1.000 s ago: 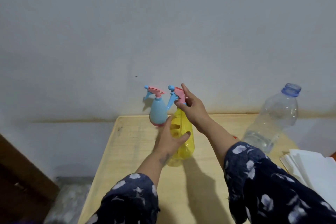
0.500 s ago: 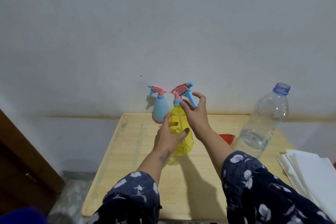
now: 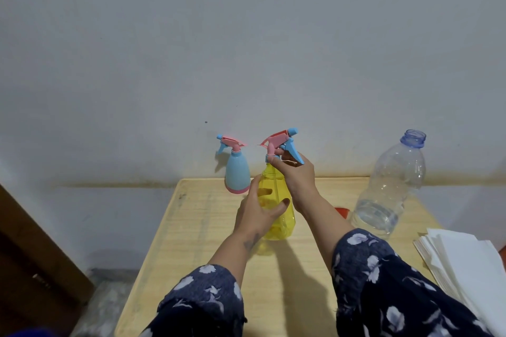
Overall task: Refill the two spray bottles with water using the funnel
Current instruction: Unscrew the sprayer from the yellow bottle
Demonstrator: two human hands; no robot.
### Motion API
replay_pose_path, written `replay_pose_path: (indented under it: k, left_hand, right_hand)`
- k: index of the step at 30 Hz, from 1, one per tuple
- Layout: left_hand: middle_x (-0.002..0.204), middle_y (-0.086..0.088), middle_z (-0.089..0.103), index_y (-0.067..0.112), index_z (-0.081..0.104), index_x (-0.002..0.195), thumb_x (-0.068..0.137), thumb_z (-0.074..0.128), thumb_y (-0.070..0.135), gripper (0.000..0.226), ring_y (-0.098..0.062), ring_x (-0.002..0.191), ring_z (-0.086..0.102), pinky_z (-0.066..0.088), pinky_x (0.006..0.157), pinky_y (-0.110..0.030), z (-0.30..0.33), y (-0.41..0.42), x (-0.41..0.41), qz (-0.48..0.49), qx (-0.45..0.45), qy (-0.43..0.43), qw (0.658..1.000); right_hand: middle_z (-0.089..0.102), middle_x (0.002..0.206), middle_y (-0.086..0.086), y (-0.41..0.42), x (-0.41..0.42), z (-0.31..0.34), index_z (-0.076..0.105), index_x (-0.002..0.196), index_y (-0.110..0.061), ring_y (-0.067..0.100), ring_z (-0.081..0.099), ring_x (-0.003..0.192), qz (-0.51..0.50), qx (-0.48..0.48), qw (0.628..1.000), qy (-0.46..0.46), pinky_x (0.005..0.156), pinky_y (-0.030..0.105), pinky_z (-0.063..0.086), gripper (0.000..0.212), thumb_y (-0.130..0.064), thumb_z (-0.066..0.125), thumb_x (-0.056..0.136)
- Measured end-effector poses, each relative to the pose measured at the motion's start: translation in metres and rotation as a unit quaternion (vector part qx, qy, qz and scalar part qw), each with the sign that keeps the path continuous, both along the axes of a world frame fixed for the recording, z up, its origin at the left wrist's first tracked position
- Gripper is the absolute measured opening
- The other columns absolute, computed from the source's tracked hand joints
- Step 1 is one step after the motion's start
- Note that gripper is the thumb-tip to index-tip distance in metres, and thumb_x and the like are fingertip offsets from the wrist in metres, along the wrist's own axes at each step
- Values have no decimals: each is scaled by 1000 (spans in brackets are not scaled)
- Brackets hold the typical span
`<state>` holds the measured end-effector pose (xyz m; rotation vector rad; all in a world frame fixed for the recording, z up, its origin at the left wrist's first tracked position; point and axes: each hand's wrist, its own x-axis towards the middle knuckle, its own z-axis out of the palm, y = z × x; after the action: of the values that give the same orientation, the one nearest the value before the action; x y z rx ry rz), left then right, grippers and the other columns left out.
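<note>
A yellow spray bottle (image 3: 282, 216) stands upright on the wooden table (image 3: 197, 241). My left hand (image 3: 260, 213) wraps its body. My right hand (image 3: 295, 172) grips the neck under its pink and blue spray head (image 3: 282, 141), whose nozzle points right. A light blue spray bottle (image 3: 236, 172) with a pink head stands behind, at the table's back edge, apart from both hands. A large clear water bottle (image 3: 391, 189), uncapped and holding a little water, stands at the right. A red funnel (image 3: 342, 212) peeks out behind my right forearm, mostly hidden.
A stack of white paper napkins (image 3: 462, 262) lies at the table's right front. A plain wall rises directly behind the table. A dark wooden piece of furniture (image 3: 32, 254) stands at the left, lower than the table.
The spray head has turned: its nozzle pointed left a second ago and now points right. My right hand shifted around the neck. My left hand kept hold of the yellow body.
</note>
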<state>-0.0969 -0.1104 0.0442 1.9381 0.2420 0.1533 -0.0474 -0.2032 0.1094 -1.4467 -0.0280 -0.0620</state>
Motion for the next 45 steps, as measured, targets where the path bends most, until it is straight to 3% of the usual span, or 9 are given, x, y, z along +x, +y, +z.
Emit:
replay_pose_path:
  k: [9,14,17,21,28,32,37,40,45]
  left_hand:
    - [114,18,62,54,31,132,65,77,57,81,-8,106,61,56,87,-40,7,6,10,11,3,-32,999]
    - [113,19,57,57,27,132,71,76,53,78,-11,107,59,55,85,-36,12,9,13,19,36,-29,999]
    - [112,18,46,45,21,144,76,74,52,86,-16,110,54,51,86,-34,16,10,14,21,88,-12,996]
    - [111,16,48,47,24,139,76,73,52,79,-17,102,54,51,84,-33,13,16,15,14,122,-8,992]
    - [126,13,55,43,32,133,70,80,41,79,-16,106,57,48,77,-31,-23,58,-9,-8,180,30,983]
    - [127,6,54,42,29,130,69,82,34,82,-21,108,56,50,85,-38,-37,76,-21,12,172,47,984]
    - [124,4,52,44,29,123,69,84,25,80,-18,107,53,47,86,-34,-35,81,-19,33,145,11,989]
    - [127,1,52,37,30,130,69,85,25,83,-21,109,54,48,90,-38,-41,92,-23,52,153,13,987]
    - [129,0,51,32,27,136,71,84,26,87,-21,109,52,46,91,-35,-48,96,-29,72,134,20,988]
  right_hand:
    - [72,101,-1,2,9,3,71,104,-15,14,67,100,-6,56,998,15,97,36,52,33,-23,81,73]
    - [70,102,-6,10,13,4,72,101,-24,14,63,104,10,-8,1000,-14,93,33,51,19,-36,67,86]
    - [69,103,-1,15,19,5,73,99,-20,16,62,101,-16,-89,995,-37,89,35,51,37,-48,74,74]
    - [70,95,-2,10,26,5,70,95,-20,14,65,96,-41,-105,993,-46,87,33,53,30,-34,81,71]
    - [68,90,5,-8,28,4,68,99,-9,13,60,79,-70,-83,992,-63,74,26,46,20,-25,66,87]
    - [67,90,4,-23,30,4,59,92,-20,14,58,74,-56,-40,997,-17,79,31,51,3,-22,56,93]
    - [59,80,4,-40,35,-16,59,90,-14,13,48,59,-57,60,992,96,65,26,46,12,-17,48,95]
    - [54,70,2,-50,39,-27,63,106,-14,12,43,53,-46,74,985,150,54,24,39,25,-11,42,92]
    - [54,70,3,-55,31,-54,67,98,-27,14,40,51,40,-139,968,204,54,24,37,19,-30,50,89]
